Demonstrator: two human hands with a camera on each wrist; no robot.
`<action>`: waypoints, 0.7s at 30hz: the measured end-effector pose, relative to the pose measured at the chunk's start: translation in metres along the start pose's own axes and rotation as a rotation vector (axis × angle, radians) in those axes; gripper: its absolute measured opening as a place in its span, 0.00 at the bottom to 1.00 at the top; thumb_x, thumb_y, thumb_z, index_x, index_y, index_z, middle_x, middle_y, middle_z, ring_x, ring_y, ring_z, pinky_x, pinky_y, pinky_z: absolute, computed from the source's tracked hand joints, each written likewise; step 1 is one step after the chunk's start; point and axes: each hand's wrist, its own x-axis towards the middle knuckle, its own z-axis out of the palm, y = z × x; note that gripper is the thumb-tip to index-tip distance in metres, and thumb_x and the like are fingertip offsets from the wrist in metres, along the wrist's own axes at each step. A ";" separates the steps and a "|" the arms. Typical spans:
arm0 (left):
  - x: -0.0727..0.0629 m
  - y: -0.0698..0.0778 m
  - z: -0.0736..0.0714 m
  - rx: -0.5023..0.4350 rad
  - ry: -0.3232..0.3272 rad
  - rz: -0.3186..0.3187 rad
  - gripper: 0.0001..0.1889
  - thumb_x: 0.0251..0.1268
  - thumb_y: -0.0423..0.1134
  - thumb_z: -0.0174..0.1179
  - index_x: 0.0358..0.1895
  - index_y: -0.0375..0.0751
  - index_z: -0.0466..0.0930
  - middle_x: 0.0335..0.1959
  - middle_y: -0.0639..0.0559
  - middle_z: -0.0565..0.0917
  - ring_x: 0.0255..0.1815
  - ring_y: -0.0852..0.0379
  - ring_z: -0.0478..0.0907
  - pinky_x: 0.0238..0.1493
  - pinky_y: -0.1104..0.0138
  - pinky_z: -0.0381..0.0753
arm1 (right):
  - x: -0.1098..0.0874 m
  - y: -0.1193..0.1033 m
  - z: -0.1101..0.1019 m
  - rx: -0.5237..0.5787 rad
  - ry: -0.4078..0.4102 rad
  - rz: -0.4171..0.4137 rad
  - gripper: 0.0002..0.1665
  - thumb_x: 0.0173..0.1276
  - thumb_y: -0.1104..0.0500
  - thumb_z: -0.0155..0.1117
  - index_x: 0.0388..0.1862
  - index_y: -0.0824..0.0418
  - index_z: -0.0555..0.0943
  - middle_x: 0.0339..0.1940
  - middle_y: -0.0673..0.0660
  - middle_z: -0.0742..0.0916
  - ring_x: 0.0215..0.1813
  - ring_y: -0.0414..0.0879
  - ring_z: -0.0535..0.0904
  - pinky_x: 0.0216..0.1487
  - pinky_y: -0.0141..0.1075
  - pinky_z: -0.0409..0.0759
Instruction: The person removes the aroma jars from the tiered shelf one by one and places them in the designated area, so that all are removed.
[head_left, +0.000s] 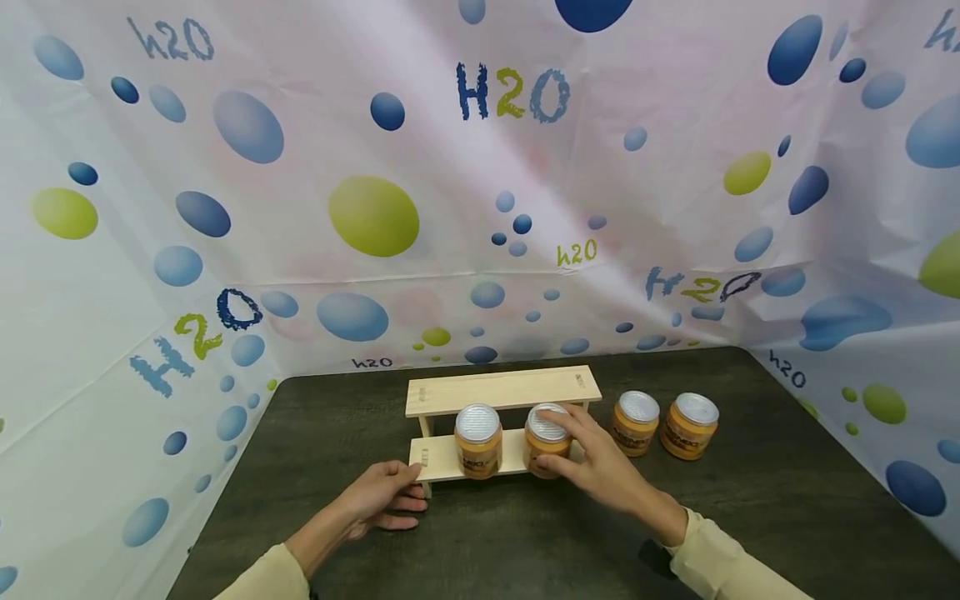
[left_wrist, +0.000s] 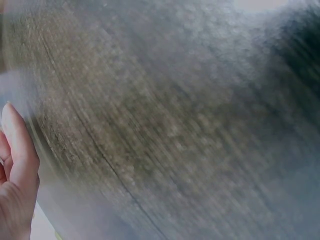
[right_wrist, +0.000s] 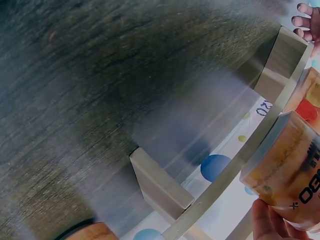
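A two-step wooden stand (head_left: 442,457) rests on the dark table, its upper step behind the lower one. Two orange jars with silvery lids are on the lower step. My right hand (head_left: 598,467) grips the right jar (head_left: 536,442), thumb at its front and fingers over the lid's edge. In the right wrist view, this jar (right_wrist: 285,172) stands at the shelf's edge above the fingers. The other jar (head_left: 478,450) is to its left, untouched. At the lower step's left end, my left hand (head_left: 378,500) holds the corner between thumb and forefinger, other fingers spread below.
Two more orange jars, one nearer (head_left: 634,429) and one farther right (head_left: 686,429), stand on the table right of the stand. A white sheet (head_left: 450,192) with coloured drops hangs behind and at both sides of the dark table (head_left: 330,442).
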 end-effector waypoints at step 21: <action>0.004 -0.003 -0.001 -0.005 -0.023 0.008 0.20 0.80 0.51 0.49 0.46 0.34 0.74 0.40 0.46 0.81 0.38 0.55 0.85 0.42 0.56 0.91 | 0.000 -0.004 -0.009 0.024 -0.001 -0.010 0.38 0.64 0.54 0.74 0.72 0.50 0.71 0.68 0.57 0.75 0.62 0.51 0.77 0.55 0.41 0.85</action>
